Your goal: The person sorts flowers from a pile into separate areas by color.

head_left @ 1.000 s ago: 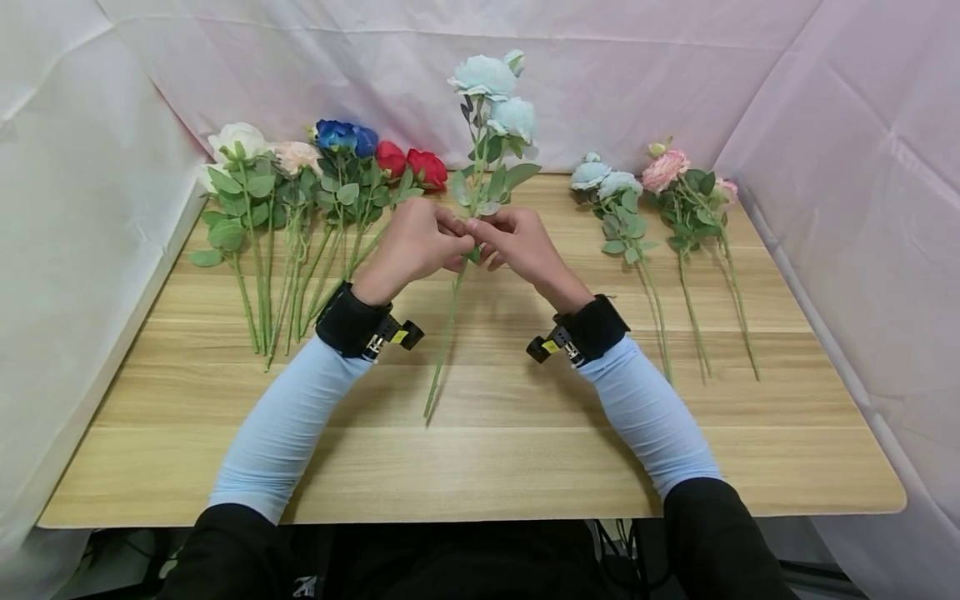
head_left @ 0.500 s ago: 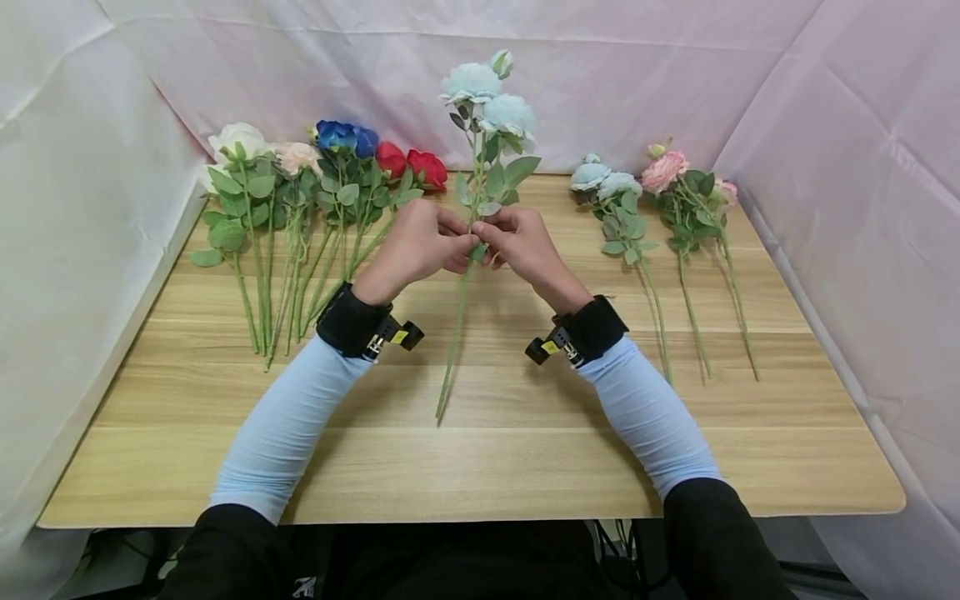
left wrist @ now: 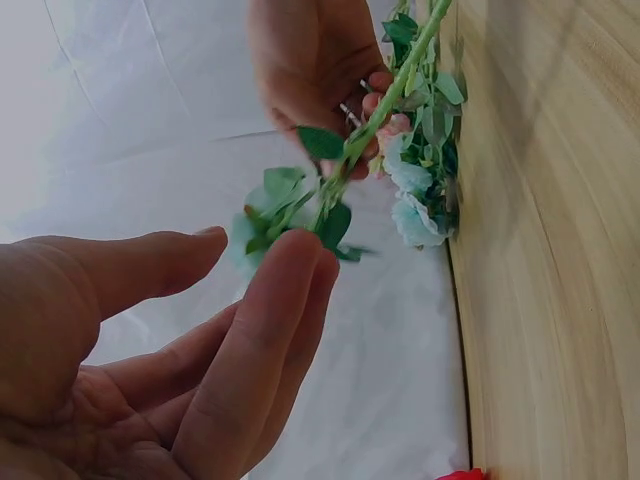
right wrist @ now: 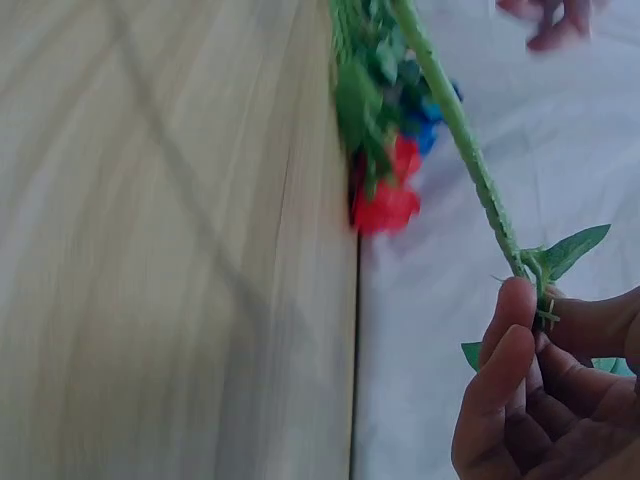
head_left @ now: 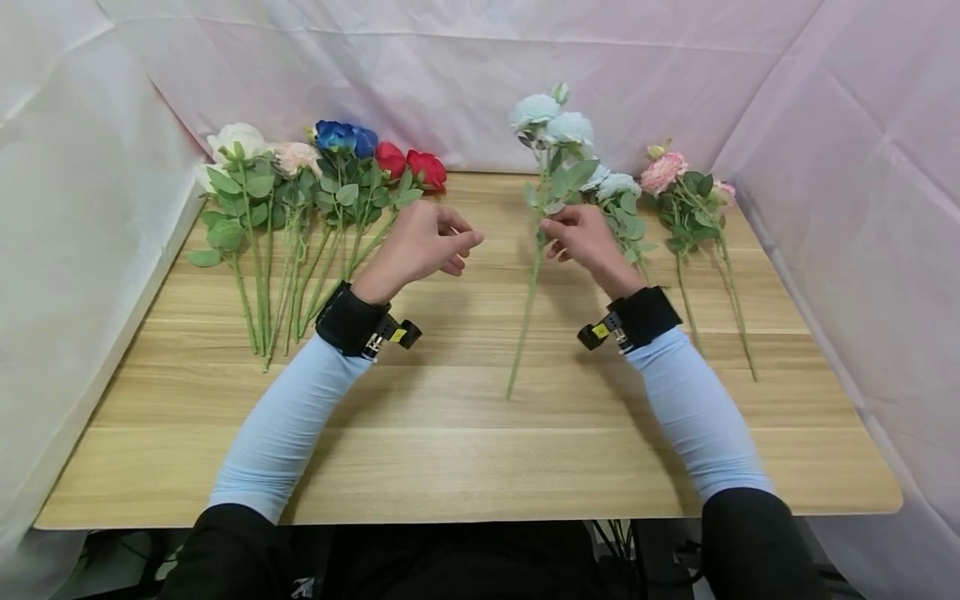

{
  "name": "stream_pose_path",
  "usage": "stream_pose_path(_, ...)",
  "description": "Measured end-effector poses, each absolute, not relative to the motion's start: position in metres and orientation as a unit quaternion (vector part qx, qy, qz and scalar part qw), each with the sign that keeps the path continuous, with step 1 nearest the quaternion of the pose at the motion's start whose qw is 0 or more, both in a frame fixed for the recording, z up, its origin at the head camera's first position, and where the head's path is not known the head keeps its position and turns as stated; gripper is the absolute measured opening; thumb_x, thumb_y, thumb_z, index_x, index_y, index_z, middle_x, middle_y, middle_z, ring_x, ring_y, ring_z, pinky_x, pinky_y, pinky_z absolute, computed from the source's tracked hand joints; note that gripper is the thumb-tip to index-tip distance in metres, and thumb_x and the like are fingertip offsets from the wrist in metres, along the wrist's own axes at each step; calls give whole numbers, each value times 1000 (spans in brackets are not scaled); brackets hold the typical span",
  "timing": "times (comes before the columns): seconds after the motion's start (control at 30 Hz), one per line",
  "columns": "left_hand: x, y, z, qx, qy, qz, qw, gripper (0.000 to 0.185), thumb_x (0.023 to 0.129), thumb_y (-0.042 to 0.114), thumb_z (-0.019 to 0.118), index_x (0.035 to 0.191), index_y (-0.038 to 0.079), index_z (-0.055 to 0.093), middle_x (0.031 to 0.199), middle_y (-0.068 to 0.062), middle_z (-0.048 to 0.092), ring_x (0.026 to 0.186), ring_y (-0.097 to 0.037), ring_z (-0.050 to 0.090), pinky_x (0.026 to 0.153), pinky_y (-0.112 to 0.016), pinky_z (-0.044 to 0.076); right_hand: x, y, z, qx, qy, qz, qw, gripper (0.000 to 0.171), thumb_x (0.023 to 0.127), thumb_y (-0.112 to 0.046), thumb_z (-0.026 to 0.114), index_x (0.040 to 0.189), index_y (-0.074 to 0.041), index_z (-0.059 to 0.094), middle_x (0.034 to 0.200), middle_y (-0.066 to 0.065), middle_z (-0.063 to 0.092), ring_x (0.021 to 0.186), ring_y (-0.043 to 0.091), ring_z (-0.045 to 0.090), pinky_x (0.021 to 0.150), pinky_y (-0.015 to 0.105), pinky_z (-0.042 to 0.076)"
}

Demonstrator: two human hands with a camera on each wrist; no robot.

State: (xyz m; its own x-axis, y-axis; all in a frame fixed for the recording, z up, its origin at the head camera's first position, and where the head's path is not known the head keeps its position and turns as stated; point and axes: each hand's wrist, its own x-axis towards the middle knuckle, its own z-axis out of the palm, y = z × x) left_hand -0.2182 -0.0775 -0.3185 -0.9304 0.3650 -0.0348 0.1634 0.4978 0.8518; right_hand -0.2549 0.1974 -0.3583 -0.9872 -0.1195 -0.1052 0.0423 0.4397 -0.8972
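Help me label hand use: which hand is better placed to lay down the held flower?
Probably the right hand: it pinches the pale blue flower by its stem; the left hand holds nothing.

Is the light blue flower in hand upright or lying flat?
Upright, though tilted: the right hand pinches its stem, with the blooms higher than the stem's end.

A pale wood-grain table (head_left: 420,475) stood enclosed by creased white sheeting (head_left: 300,75) behind and on both sides, pink-tinged at the back, with cables (head_left: 617,538) in the dimness below the front edge.
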Motion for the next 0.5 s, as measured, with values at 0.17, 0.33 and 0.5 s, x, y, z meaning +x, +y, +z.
stream_pose_path(0.17, -220, -77, -319, 152, 862, 470, 111, 23, 100, 25, 70, 110, 6, 76, 93, -14, 76, 73, -21, 78, 66, -32, 65, -273, 241, -353, 24, 878, -471, 86, 42, 107, -28, 57, 130, 6, 64, 95, 0, 64, 66, 5, 66, 63, 21, 55)
stream_pose_path(0.33, -222, -76, -322, 150, 864, 466, 119, 25, 99, 28, 72, 112, 7, 75, 95, -13, 76, 74, -21, 78, 67, -31, 65, -286, 273, -347, 41, 910, -405, 84, 43, 107, -27, 58, 131, 8, 64, 100, 4, 66, 64, 4, 68, 62, 23, 56)
stream_pose_path(0.5, -220, -79, -323, 145, 869, 456, 123, 26, 99, 29, 72, 113, 7, 74, 97, -13, 76, 74, -21, 78, 67, -31, 65, -295, 289, -345, 54, 923, -368, 101, 44, 106, -26, 59, 132, 9, 63, 84, 1, 68, 60, 7, 68, 61, 26, 58)
